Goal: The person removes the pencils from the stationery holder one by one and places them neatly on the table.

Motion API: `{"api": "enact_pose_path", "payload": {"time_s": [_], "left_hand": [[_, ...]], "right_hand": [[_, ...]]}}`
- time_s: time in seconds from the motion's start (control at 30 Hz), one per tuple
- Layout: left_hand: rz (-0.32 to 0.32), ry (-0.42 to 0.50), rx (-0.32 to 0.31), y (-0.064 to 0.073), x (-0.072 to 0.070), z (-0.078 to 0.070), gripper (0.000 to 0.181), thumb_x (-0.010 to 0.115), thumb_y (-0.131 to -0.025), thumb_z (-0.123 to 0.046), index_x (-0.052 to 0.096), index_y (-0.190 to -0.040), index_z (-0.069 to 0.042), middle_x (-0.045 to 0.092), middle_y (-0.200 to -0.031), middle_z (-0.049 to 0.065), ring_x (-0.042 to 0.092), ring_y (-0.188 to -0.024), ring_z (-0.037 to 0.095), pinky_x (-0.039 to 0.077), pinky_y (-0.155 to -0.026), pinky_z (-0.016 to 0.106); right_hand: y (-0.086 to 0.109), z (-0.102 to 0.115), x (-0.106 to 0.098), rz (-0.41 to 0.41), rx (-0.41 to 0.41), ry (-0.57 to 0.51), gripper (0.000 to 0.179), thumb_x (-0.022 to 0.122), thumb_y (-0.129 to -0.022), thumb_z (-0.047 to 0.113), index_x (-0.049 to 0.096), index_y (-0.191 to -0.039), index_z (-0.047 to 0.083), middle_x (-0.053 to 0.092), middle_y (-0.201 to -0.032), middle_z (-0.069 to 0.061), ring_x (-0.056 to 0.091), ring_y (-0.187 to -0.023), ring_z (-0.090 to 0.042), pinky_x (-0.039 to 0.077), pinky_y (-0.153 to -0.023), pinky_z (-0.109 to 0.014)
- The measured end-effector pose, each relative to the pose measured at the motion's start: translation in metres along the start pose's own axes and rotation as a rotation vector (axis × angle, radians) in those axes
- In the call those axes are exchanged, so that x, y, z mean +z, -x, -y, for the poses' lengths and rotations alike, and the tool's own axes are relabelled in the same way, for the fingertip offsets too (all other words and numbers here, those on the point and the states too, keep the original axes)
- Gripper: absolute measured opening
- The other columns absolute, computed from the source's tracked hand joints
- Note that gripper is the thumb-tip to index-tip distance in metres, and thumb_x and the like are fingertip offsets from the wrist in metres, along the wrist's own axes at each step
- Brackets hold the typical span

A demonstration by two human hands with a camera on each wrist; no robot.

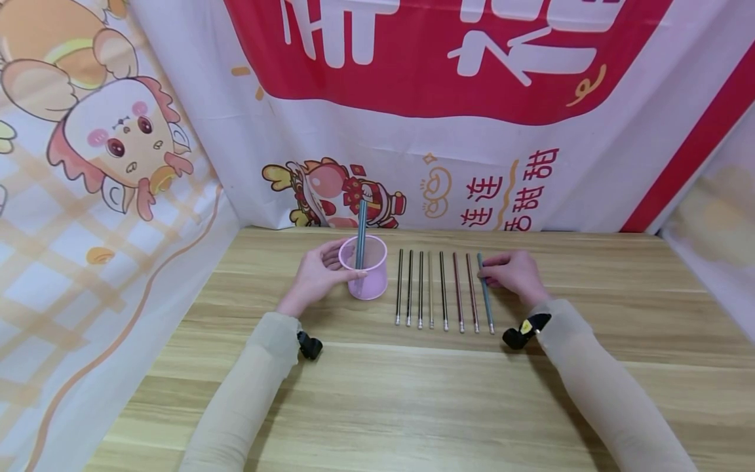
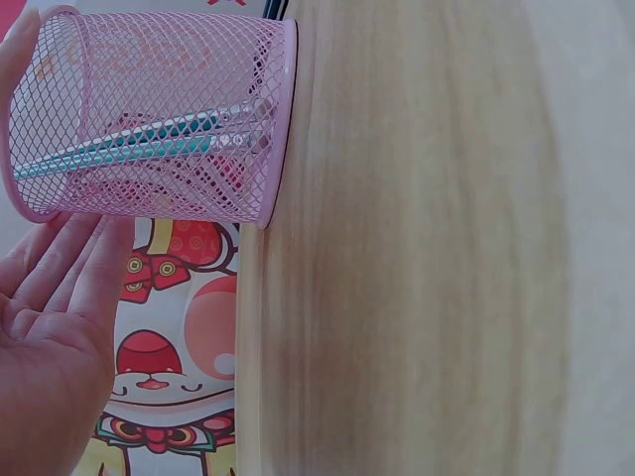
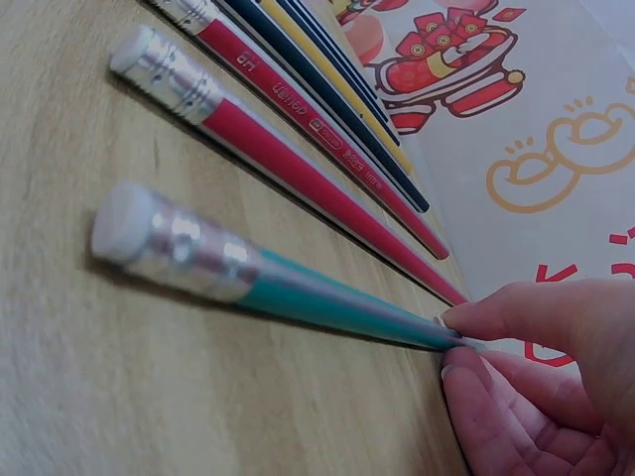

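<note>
A pink mesh pen cup [image 1: 370, 283] stands upright on the table, with teal pencils [image 1: 362, 236] leaning inside, eraser ends down in the left wrist view. My left hand [image 1: 315, 275] holds the cup from its left side, thumb across the front near the rim and fingers behind. At the right end of a row of pencils, my right hand [image 1: 513, 272] pinches a teal pencil [image 3: 337, 305] near its far end between thumb and fingers. That pencil lies along the wood, white eraser toward me. Beside it are two red pencils [image 3: 298, 183].
Left of the red pencils lie several black pencils [image 1: 410, 288] and one yellow pencil [image 1: 430, 288], side by side with erasers toward me. A printed white and red cloth [image 1: 413, 144] hangs along the back edge of the wooden table [image 1: 401, 406]. Another patterned cloth [image 1: 59, 275] hangs at left.
</note>
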State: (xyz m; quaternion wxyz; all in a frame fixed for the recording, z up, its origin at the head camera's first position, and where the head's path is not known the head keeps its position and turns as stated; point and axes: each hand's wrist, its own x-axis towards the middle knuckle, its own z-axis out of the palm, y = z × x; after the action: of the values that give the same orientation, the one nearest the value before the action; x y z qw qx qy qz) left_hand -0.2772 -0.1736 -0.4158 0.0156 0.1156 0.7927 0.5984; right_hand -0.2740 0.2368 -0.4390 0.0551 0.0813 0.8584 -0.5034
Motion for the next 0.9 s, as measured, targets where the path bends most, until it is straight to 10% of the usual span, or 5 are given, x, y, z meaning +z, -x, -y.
{"api": "enact_pose_path", "payload": {"time_s": [0.5,0.9], "left_hand": [[-0.001,-0.006,-0.010,0.000,0.000,0.001,0.088,0.095,-0.073,-0.023,0.051,-0.146,-0.005,0.058,-0.140,0.014,0.058,-0.125,0.027,0.048,-0.108,0.038],[-0.007,-0.009,-0.010,0.000,-0.001,0.002,0.089,0.096,-0.072,-0.025,0.052,-0.147,-0.007,0.059,-0.139,0.012,0.059,-0.124,0.025,0.049,-0.108,0.038]], "right_hand": [[0.007,0.004,-0.006,-0.047,-0.016,-0.070,0.046,0.077,-0.092,0.024,0.065,-0.129,-0.001,0.071,-0.113,-0.019,0.072,-0.093,-0.026,0.061,-0.078,-0.025],[0.026,0.051,-0.014,-0.142,-0.112,-0.286,0.065,0.082,-0.087,0.043,0.064,-0.134,0.003,0.067,-0.125,-0.016,0.071,-0.101,-0.020,0.059,-0.090,-0.030]]}}
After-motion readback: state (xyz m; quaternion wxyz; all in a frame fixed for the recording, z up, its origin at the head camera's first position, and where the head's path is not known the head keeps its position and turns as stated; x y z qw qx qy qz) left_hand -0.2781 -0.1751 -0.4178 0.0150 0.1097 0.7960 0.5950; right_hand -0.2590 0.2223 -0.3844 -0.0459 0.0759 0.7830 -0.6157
